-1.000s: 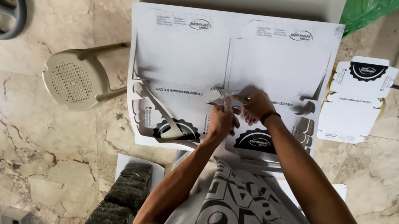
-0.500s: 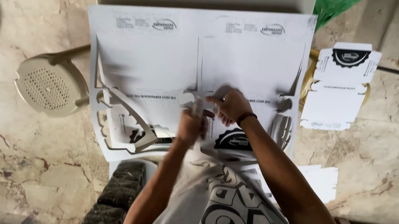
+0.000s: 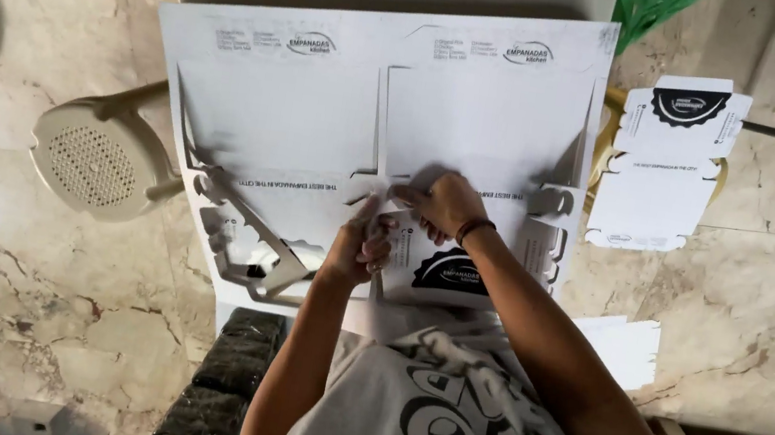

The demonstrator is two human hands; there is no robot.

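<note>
While both arms reach straight forward from the grey printed T-shirt [image 3: 459, 430], the left hand [image 3: 358, 244] and right hand [image 3: 445, 205] meet, each pinching a strip of the die-cut cardboard sheet [image 3: 319, 127], the left hand nearer the body. That sheet's long axis runs left to right. Right of the sheet, a punched-out box blank [image 3: 660, 180] lies apart on the marble floor [image 3: 13, 296].

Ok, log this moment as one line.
left hand: gripping die-cut cardboard sheet | right hand: pinching sheet's centre strip | punched box blank: lying right, apart
</note>
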